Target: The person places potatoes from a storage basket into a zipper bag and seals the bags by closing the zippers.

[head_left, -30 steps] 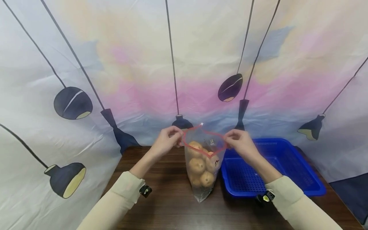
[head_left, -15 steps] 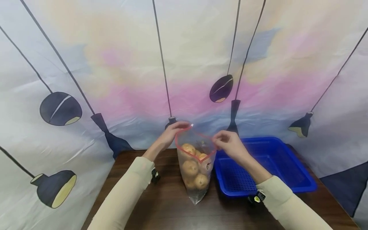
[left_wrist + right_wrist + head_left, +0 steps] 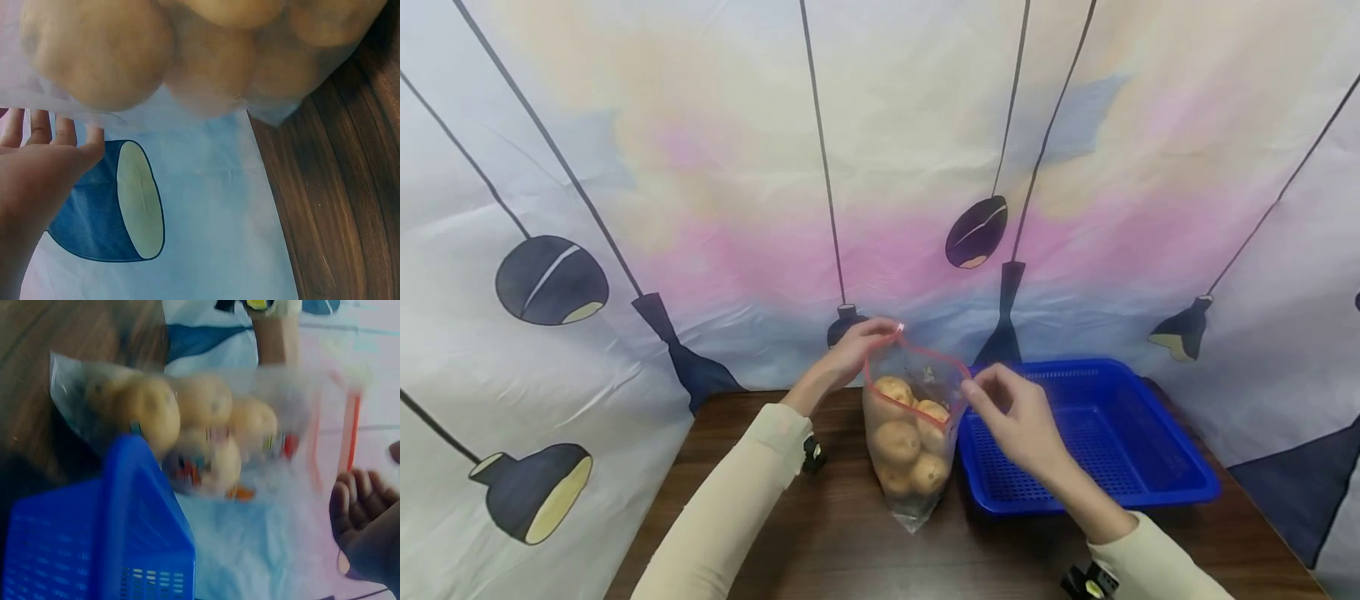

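A clear zip bag (image 3: pixel 887 417) with a red zip strip stands on the wooden table, its mouth spread. Several potatoes (image 3: pixel 897 440) fill its lower part. My left hand (image 3: pixel 853 346) reaches behind the bag's left edge and pinches the far end of the strip, beside the white slider (image 3: pixel 901 327). The left wrist view shows its fingers (image 3: pixel 65 129) at the plastic, tips hidden. At the bag's right corner, my right hand (image 3: pixel 1018 417) pinches the rim between thumb and forefinger. In the blurred right wrist view, its fingers (image 3: pixel 362 487) are right at the red strip.
A blue perforated basket (image 3: pixel 1180 450) rests on the table right of the bag, under my right forearm. The dark wooden table (image 3: pixel 842 533) ends at a cloth backdrop (image 3: pixel 752 167) printed with hanging lamps.
My left hand has shifted from the left rim to the far end near the slider. The right hand has turned and dropped slightly at its corner. The mouth looks narrower.
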`<action>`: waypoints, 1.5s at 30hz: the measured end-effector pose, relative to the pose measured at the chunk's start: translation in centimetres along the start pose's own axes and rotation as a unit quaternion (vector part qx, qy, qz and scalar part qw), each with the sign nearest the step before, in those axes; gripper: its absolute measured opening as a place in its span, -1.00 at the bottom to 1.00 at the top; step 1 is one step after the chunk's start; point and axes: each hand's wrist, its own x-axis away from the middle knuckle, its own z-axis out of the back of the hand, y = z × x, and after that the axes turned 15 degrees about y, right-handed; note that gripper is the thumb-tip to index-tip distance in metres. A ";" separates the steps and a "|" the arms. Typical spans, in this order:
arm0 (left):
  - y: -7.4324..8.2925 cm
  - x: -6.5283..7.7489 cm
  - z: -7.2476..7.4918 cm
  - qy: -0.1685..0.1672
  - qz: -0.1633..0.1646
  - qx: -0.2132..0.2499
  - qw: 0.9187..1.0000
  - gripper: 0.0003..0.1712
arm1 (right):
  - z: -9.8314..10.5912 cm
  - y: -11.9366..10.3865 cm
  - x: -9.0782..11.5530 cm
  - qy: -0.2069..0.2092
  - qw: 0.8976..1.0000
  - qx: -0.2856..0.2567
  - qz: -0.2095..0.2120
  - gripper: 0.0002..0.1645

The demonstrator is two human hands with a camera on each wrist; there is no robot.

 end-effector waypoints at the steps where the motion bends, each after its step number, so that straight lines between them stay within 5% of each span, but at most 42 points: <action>1: 0.1 0.1 0.0 0.005 0.000 -0.003 1.000 -0.52 | 0.0 -0.3 0.5 0.004 1.000 -0.001 0.022 -0.89; 5: -0.1 0.7 0.2 0.022 -0.010 -0.005 1.000 -0.59 | -0.4 -0.8 2.0 0.009 0.997 0.021 0.074 -0.85; 11: -0.6 2.0 1.6 0.038 -0.015 0.044 0.998 -0.87 | -0.8 0.3 2.5 0.020 0.996 0.076 0.049 -0.87; 19: -1.7 3.9 4.2 0.090 -0.065 0.063 0.992 -0.88 | -2.0 1.6 -0.1 0.024 0.998 0.049 0.035 -0.90; 24: -1.4 6.2 5.9 0.157 -0.113 0.026 0.981 -0.80 | -2.5 2.0 -2.1 0.024 0.999 0.036 -0.007 -0.89; 31: -1.6 9.7 7.5 0.217 -0.136 -0.015 0.966 -0.80 | -2.7 3.1 -4.3 -0.005 0.999 0.003 -0.041 -0.82; 35: -1.8 10.9 7.2 0.232 -0.144 -0.019 0.962 -0.82 | -2.5 3.8 -4.4 -0.011 0.998 0.005 -0.057 -0.82; 45: -1.4 12.5 7.3 0.226 -0.132 -0.025 0.965 -0.73 | -2.5 4.4 -4.1 -0.039 0.997 0.013 -0.060 -0.80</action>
